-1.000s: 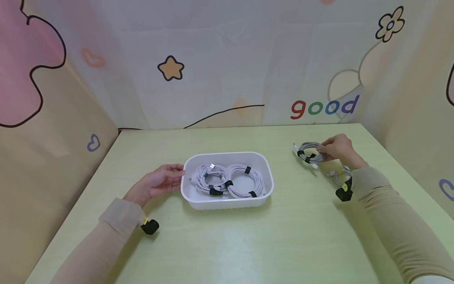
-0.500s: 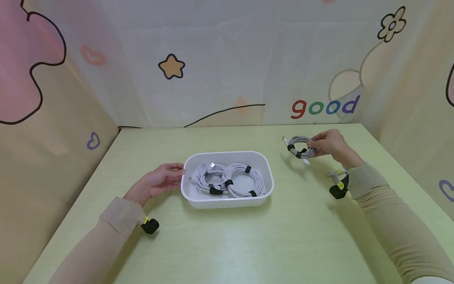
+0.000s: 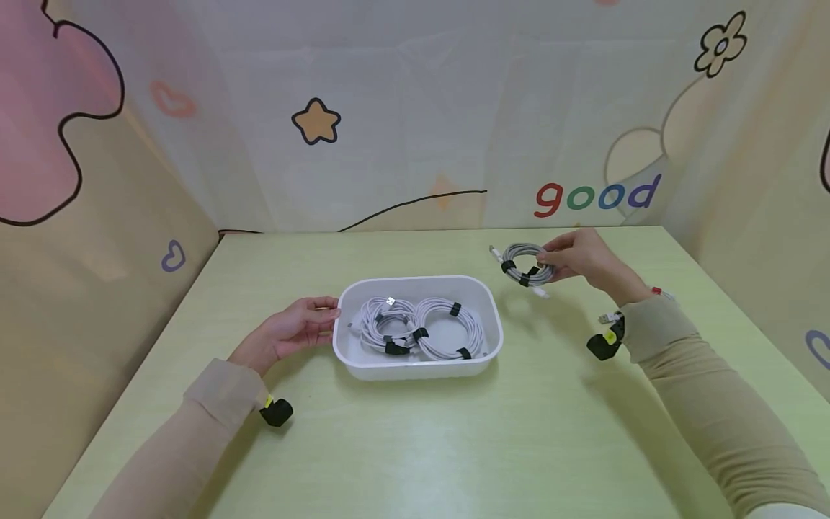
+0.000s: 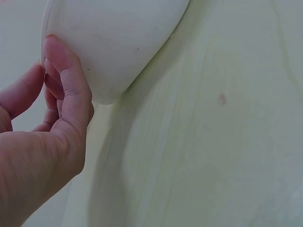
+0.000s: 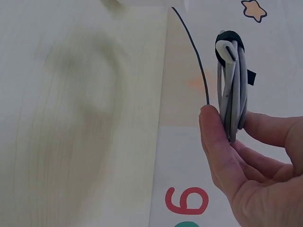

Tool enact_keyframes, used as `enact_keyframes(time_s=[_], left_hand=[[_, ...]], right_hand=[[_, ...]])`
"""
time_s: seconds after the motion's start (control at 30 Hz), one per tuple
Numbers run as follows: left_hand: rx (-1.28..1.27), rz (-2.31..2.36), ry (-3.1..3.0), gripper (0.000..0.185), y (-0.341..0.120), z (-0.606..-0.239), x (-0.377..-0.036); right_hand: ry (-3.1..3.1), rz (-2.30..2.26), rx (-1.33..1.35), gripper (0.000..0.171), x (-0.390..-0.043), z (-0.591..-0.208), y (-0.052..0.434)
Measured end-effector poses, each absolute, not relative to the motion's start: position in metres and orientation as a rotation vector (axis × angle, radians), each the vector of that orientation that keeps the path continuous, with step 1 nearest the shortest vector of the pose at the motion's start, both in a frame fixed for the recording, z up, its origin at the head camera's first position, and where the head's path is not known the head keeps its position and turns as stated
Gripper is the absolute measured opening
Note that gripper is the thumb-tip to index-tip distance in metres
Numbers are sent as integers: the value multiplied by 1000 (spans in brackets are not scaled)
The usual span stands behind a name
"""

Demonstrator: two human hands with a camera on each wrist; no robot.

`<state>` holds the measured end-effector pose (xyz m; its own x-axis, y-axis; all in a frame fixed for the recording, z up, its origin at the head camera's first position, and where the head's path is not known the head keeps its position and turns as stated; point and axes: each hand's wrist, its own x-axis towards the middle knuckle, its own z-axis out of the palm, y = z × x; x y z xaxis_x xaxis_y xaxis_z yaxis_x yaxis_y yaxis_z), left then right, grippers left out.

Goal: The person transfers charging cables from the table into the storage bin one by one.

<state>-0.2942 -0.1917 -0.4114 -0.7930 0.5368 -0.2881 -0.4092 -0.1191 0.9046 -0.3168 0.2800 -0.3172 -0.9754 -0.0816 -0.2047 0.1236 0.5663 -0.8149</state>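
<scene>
In the head view my right hand (image 3: 586,261) holds a grey coiled charging cable (image 3: 515,274) above the table, right of and behind the white plastic bin (image 3: 418,371). Thumb and fingers pinch the coil's side in the right wrist view; black straps bind it, and a white plug shows at its top. At the bin's left end is my left hand (image 3: 298,331), thumb and fingertips on the rim, fingers against the outer wall in the left wrist view. Inside the bin lie white coiled cables (image 3: 476,333) with black straps, partly overlapping.
Another cable lies on the table near the right wrist; its plug (image 3: 609,318) shows and the sleeve hides much of it. Black wrist cameras (image 3: 604,347) hang under both cuffs. A printed cloth wall (image 3: 415,130) closes off the back of the pale table (image 3: 415,447).
My right hand has lifted the grey coiled cable and carried it left, toward the bin. The left hand and the bin have stayed in place.
</scene>
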Motion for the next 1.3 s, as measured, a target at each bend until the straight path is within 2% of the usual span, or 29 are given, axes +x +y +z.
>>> enact_keyframes(time_s=[0.7,1.3], left_hand=[[133,1957,1527,11,-192,-412,-294],[163,1945,1550,10,-190,-412,-294]], right_hand=[[2585,-1313,-104,34,-309,-315,232],[2554,-1310,-180,32,-301,-317,209]])
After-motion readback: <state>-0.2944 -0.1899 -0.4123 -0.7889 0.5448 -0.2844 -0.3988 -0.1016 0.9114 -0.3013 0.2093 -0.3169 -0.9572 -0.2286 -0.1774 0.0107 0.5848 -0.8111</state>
